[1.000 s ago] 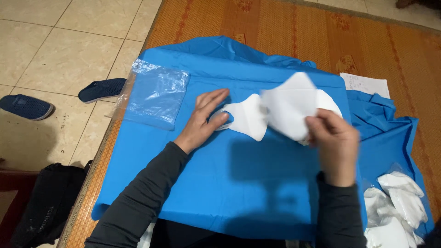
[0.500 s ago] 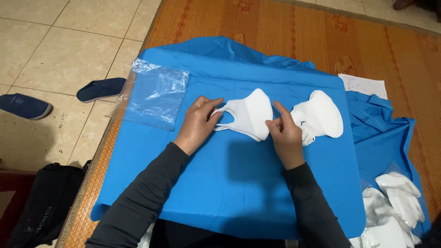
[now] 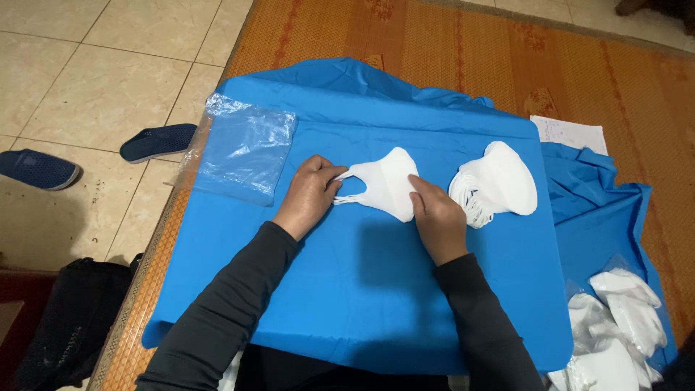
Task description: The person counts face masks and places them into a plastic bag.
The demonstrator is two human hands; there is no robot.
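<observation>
Now my left hand (image 3: 311,192) pinches the ear loops and my right hand (image 3: 434,213) presses flat on the white mask (image 3: 387,185), mid blue cloth (image 3: 362,289); open cloth nearer me, mask stack (image 3: 499,181) right, plastic bag (image 3: 242,148) left, woven mat (image 3: 434,51) beyond

1. Both arms wear long dark grey, near-black sleeves of a soft, close-fitting knit.
2. The left sleeve (image 3: 217,311) shows light creases along the forearm and ends in a plain cuff at the wrist.
3. The right sleeve (image 3: 481,326) matches it, with folds near the elbow.
4. The left hand (image 3: 310,194) and right hand (image 3: 436,217) are bare: no gloves, rings or watch show.
</observation>
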